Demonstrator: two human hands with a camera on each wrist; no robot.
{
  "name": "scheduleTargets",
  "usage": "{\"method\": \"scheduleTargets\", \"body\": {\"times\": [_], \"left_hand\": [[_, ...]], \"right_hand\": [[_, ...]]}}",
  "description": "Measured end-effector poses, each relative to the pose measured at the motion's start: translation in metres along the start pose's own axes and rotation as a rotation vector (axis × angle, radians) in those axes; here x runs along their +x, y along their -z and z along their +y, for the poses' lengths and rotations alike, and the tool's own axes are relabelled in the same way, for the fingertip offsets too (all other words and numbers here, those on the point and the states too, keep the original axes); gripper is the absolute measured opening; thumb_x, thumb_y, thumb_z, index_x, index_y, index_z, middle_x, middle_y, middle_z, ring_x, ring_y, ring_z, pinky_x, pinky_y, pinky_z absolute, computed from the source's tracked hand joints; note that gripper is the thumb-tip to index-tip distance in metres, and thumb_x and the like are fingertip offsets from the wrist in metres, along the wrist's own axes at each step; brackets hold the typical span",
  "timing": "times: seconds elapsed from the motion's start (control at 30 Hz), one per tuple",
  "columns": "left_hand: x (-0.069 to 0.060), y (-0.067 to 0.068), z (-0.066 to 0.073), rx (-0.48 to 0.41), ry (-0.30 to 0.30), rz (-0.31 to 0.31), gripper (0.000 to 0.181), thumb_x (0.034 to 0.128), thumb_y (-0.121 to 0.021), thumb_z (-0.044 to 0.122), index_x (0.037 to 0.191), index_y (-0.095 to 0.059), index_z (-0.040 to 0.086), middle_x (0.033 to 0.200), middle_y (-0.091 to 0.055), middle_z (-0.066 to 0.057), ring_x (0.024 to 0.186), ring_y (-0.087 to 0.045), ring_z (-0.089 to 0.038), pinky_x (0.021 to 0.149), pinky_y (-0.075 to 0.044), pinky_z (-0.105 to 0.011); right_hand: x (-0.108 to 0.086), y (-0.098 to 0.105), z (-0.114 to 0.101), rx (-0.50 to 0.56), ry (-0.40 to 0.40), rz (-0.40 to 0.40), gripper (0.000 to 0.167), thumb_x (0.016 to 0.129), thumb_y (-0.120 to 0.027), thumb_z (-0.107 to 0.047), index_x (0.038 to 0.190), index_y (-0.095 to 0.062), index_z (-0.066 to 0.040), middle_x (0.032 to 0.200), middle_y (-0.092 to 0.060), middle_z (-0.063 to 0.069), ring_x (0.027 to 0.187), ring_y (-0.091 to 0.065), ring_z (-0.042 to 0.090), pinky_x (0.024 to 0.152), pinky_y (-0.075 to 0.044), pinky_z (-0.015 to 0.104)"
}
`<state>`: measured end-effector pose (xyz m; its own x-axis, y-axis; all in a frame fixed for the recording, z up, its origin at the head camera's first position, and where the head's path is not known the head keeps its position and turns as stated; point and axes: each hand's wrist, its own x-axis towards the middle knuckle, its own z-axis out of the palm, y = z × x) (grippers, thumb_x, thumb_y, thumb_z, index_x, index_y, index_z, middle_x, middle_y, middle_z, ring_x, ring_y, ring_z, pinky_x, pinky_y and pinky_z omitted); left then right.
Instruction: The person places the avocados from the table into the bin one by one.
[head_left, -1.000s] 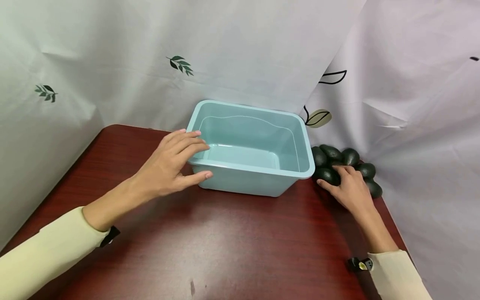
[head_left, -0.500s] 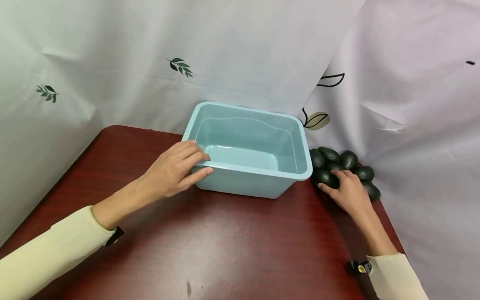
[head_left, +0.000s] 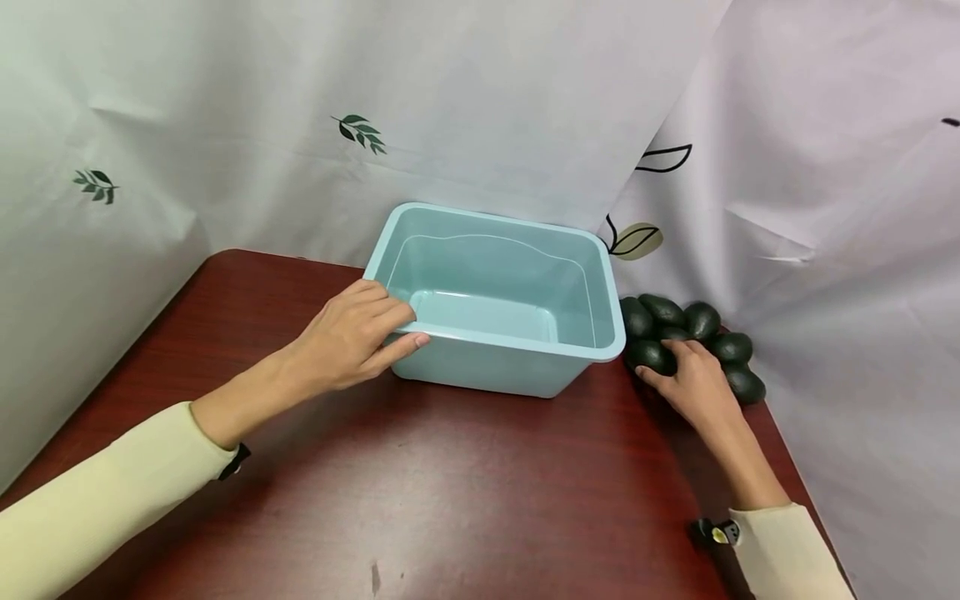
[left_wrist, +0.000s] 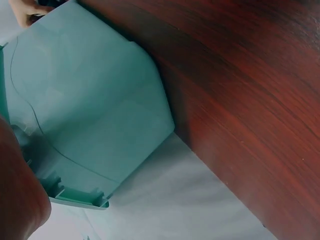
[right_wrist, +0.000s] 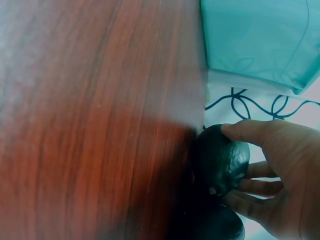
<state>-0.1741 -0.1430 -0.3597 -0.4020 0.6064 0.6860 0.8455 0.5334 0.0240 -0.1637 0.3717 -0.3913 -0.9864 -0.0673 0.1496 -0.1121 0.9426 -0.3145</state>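
A light blue plastic tub (head_left: pixel 480 367) stands on the table with nothing inside. My left hand (head_left: pixel 341 337) grips its near left rim, fingers over the edge and thumb outside; in the left wrist view part of that hand (left_wrist: pixel 20 190) shows beside the tub wall (left_wrist: pixel 100 100). Right of the tub lies a pile of dark green avocados (head_left: pixel 731 347). My right hand (head_left: pixel 697 383) holds the near avocado (head_left: pixel 649 357) between thumb and fingers. The right wrist view shows the thumb on top of this avocado (right_wrist: pixel 220 159) and the fingers behind it.
The reddish-brown wooden table (head_left: pixel 465 492) reaches toward me in front of the tub. White cloth (head_left: pixel 525 100) with leaf prints hangs behind the tub and along both sides of the table. Another avocado (right_wrist: pixel 215 222) lies beside the held one.
My left hand has come down from above the tub's left side onto its rim, and the tub has shifted slightly left. My right hand has stayed at the avocados, its fingers now closer round one.
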Motion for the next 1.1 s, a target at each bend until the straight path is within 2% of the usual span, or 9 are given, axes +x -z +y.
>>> {"method": "scheduleTargets", "body": {"times": [0.4, 0.77, 1.1], "left_hand": [[0.0028, 0.0019, -0.0001, 0.013, 0.012, 0.001, 0.056, 0.1207, -0.041, 0.053, 0.082, -0.051, 0.013, 0.068, -0.042, 0.004, 0.067, -0.040, -0.016, 0.081, -0.047, -0.039], [0.0040, -0.0009, 0.0004, -0.003, 0.018, 0.004, 0.052, 0.1201, -0.045, 0.049, 0.083, -0.051, 0.014, 0.068, -0.041, 0.004, 0.067, -0.039, -0.015, 0.082, -0.049, -0.040], [0.0002, -0.0028, 0.0014, 0.005, 0.016, 0.012, 0.054, 0.1206, -0.043, 0.050, 0.082, -0.051, 0.013, 0.067, -0.040, 0.003, 0.066, -0.037, -0.016, 0.081, -0.049, -0.040]], "right_hand": [[0.0058, 0.0035, -0.0039, -0.023, -0.005, -0.018, 0.071, 0.098, -0.086, -0.032, 0.144, -0.062, 0.016, 0.143, -0.061, 0.046, 0.133, -0.060, 0.065, 0.110, -0.051, 0.076], [0.0043, 0.0038, -0.0019, -0.040, -0.026, -0.006, 0.071, 0.094, -0.089, -0.032, 0.140, -0.064, 0.015, 0.140, -0.063, 0.046, 0.126, -0.064, 0.065, 0.105, -0.054, 0.076], [0.0061, 0.0042, -0.0041, -0.042, -0.037, -0.021, 0.072, 0.092, -0.090, -0.033, 0.140, -0.065, 0.015, 0.139, -0.065, 0.045, 0.126, -0.064, 0.064, 0.106, -0.054, 0.075]]}}
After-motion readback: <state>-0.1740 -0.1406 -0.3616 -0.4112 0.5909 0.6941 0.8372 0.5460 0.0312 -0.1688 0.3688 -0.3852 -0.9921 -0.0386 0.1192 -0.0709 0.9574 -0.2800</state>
